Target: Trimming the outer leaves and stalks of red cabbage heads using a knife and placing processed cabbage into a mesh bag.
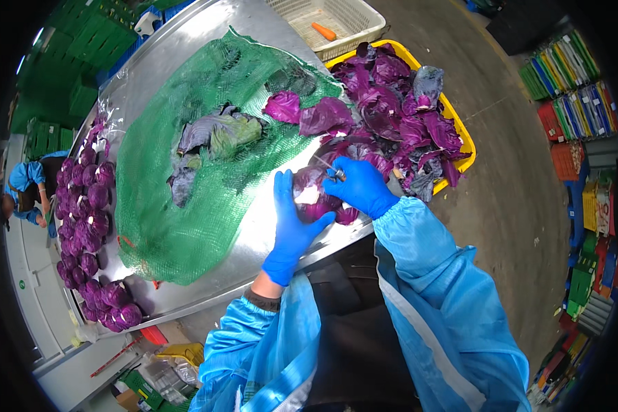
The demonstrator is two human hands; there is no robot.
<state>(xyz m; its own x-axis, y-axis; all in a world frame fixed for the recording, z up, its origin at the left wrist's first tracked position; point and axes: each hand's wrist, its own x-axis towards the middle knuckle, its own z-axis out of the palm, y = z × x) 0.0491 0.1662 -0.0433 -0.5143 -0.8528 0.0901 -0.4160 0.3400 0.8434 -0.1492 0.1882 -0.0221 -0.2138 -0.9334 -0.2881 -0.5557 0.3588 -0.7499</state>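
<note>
A red cabbage (310, 195) with a pale cut patch lies at the near edge of the metal table. My left hand (290, 230), in a blue glove, cups its left side, with the fingers straight up and the thumb below. In my gloved right hand (365, 187) is a small knife (321, 162), its blade pointing up and left over the cabbage. Just beyond, purple leaves (384, 110) heap up in a yellow crate (468, 137) and spill toward my hands. A green mesh bag (178, 226) is spread on the table at left, bearing loose outer leaves (220, 134).
Several trimmed red cabbages (86, 206) line the left end of the metal table (254, 230). A white basket (364, 31) with a carrot (323, 31) stands at the far side. Another person (27, 182) works at far left. Stacked colourful crates (584, 113) line the right.
</note>
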